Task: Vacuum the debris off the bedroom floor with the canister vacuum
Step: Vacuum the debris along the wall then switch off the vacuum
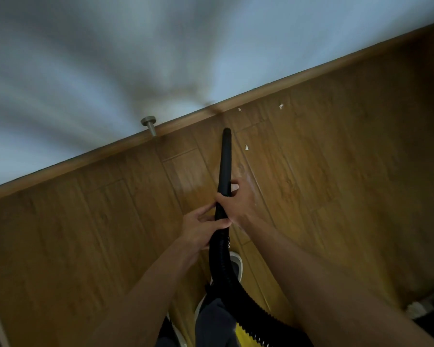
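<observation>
Wood-plank floor (pixel 336 171); 3 white debris scraps (pixel 246 147) near the baseboard (pixel 261 90).

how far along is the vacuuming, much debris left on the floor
Done: hard to judge; the wood floor nearer the person shows no scraps. In hand: the left hand and right hand both grip the black vacuum wand, nozzle aimed at the baseboard. Left: three white scraps lie near the nozzle, none picked up yet.
</observation>
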